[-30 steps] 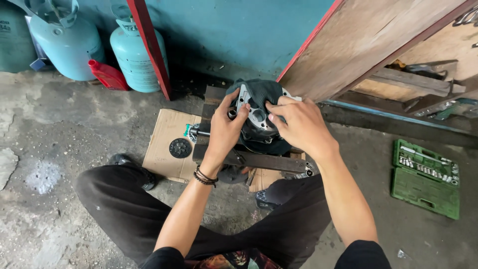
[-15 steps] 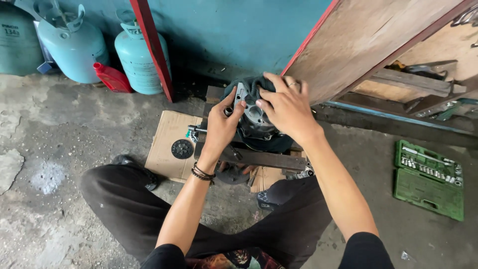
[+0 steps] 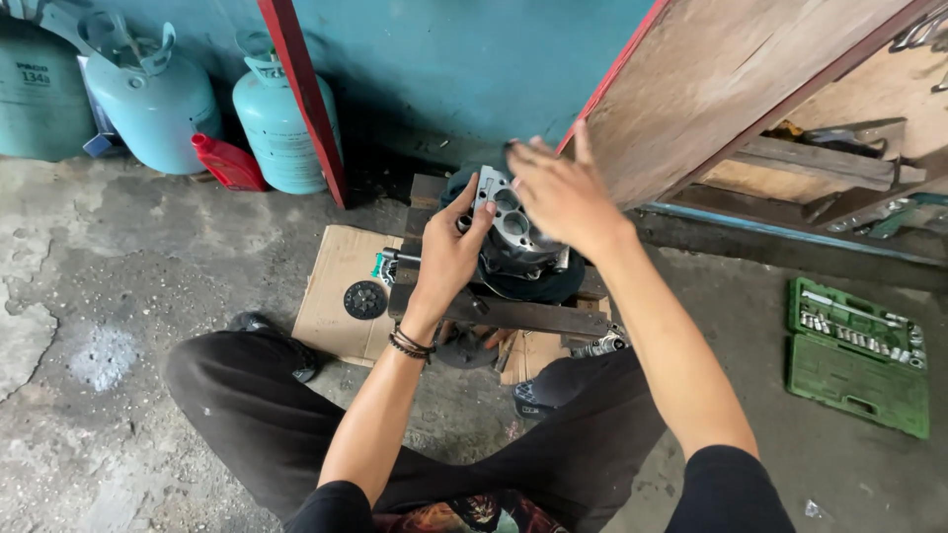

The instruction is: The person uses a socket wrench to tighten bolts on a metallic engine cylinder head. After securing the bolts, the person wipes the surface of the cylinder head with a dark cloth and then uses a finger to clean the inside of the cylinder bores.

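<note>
1. Our compressor [image 3: 513,232], a grey metal body with round ports, sits on a dark frame [image 3: 523,314] over cardboard [image 3: 341,286], against the teal wall.
2. Our right hand [image 3: 558,192] hovers blurred over its top, fingers spread, gripping nothing.
3. Our left hand [image 3: 449,252] grasps its left side.
4. A black disc [image 3: 365,299] lies on the cardboard.

A repair workshop, rough and grimy. Stained concrete floor [image 3: 118,296], pale blue gas cylinders [image 3: 286,123] against a teal wall [image 3: 464,59], an open green socket set [image 3: 857,353] on the ground. Flattened cardboard [image 3: 336,296] under greasy metal parts, worn wooden boards [image 3: 731,89] alongside.
</note>
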